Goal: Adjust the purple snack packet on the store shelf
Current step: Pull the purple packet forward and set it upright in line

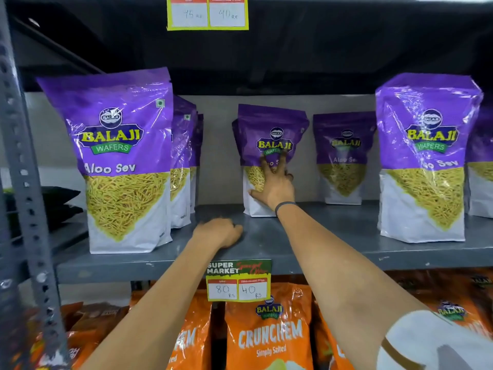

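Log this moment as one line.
right hand: fingers spread on purple packet | left hand: resting on shelf | packet upright

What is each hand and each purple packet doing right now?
Right hand: flat against middle Aloo Sev packet, no closed grip.
Left hand: curled, resting on shelf.
Middle Aloo Sev packet: upright, set back.
Front left packet: upright.
Front right packet: upright.

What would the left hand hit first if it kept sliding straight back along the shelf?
Probably the purple packet that the right hand is touching, at its lower left corner; depth is unclear, so the left hand might slip past to the back wall.
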`<state>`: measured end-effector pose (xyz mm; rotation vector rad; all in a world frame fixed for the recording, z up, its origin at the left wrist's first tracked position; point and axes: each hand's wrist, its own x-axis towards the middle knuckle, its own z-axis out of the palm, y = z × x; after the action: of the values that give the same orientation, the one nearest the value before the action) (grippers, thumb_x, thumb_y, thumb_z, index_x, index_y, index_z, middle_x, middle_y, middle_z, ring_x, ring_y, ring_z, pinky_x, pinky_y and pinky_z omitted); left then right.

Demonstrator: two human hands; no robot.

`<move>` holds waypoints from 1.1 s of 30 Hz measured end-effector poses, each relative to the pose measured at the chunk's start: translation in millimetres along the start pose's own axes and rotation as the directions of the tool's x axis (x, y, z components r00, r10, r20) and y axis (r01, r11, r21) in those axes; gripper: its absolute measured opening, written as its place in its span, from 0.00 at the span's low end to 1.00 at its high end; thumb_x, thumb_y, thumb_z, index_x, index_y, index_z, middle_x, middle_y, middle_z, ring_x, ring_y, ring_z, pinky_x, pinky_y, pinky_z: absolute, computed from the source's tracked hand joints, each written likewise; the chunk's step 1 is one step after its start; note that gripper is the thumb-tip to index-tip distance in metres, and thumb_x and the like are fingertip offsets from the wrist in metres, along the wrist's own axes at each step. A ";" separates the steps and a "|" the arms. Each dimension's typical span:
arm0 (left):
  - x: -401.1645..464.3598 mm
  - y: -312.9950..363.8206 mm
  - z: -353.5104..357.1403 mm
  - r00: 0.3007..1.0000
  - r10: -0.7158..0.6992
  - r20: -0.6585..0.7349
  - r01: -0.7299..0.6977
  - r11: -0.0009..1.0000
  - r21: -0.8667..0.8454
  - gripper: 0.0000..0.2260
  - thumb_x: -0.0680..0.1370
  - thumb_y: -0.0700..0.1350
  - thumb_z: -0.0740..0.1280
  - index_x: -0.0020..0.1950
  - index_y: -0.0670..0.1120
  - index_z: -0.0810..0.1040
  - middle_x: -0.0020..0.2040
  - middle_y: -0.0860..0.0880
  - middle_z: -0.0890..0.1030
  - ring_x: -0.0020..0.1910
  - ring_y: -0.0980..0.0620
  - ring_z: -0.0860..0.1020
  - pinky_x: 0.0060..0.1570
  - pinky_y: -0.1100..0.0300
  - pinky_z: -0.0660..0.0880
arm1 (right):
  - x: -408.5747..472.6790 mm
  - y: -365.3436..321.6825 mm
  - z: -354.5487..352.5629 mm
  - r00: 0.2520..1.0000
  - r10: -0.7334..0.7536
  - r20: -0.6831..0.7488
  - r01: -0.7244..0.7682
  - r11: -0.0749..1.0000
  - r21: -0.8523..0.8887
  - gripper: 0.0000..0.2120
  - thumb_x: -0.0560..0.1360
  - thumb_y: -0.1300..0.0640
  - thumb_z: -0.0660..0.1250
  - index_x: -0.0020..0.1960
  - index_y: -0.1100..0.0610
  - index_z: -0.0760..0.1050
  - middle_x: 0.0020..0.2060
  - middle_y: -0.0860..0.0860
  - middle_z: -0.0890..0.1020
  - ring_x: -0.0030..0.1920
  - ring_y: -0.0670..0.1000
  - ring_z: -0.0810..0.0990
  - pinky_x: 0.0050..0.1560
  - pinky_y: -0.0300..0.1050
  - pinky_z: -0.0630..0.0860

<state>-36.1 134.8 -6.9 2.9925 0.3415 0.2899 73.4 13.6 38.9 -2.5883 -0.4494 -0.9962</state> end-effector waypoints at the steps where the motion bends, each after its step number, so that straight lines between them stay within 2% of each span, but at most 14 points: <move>1: -0.3 0.3 -0.4 1.000 -0.001 0.003 0.001 1.000 -0.001 0.25 0.81 0.53 0.50 0.73 0.44 0.70 0.75 0.41 0.69 0.72 0.42 0.69 0.70 0.49 0.66 | -1.2 -0.3 -0.5 1.000 0.000 -0.002 0.000 1.000 -0.004 0.44 0.70 0.40 0.70 0.78 0.43 0.48 0.77 0.62 0.40 0.62 0.67 0.70 0.55 0.56 0.78; 9: -0.6 0.5 -1.4 1.000 0.001 0.012 -0.001 1.000 0.003 0.25 0.81 0.53 0.49 0.73 0.44 0.70 0.76 0.41 0.68 0.73 0.43 0.69 0.71 0.48 0.65 | -7.7 -0.6 -4.7 0.999 0.012 -0.037 -0.012 1.000 -0.019 0.41 0.71 0.40 0.69 0.77 0.42 0.51 0.77 0.61 0.47 0.61 0.66 0.70 0.54 0.56 0.78; 20: -3.3 1.6 -2.9 0.999 -0.028 0.035 0.028 1.000 -0.003 0.25 0.81 0.54 0.49 0.73 0.44 0.69 0.75 0.40 0.69 0.72 0.41 0.69 0.71 0.47 0.65 | -20.4 4.5 -18.7 1.000 -0.015 -0.015 0.014 0.998 -0.066 0.42 0.72 0.38 0.67 0.78 0.43 0.47 0.77 0.63 0.45 0.64 0.66 0.68 0.57 0.55 0.77; 26: -3.5 2.8 -2.8 0.998 -0.051 0.044 0.051 0.999 0.001 0.25 0.81 0.54 0.48 0.74 0.44 0.69 0.76 0.41 0.68 0.73 0.42 0.69 0.71 0.47 0.64 | -32.7 5.9 -29.3 0.999 -0.020 -0.035 0.019 1.000 -0.023 0.42 0.72 0.39 0.68 0.78 0.43 0.50 0.77 0.63 0.45 0.64 0.67 0.68 0.58 0.55 0.76; 33: -5.0 2.7 -3.7 0.997 -0.058 0.052 0.058 0.998 -0.002 0.26 0.81 0.54 0.49 0.74 0.45 0.69 0.76 0.42 0.68 0.72 0.42 0.69 0.71 0.47 0.65 | -47.7 4.7 -40.7 0.998 -0.018 -0.055 0.017 1.000 -0.022 0.42 0.72 0.39 0.68 0.77 0.43 0.49 0.77 0.62 0.45 0.64 0.67 0.66 0.53 0.54 0.77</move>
<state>-41.1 131.3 -3.9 2.9746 0.4218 0.2058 17.8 -15.5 33.6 -2.5727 -0.4504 -1.0813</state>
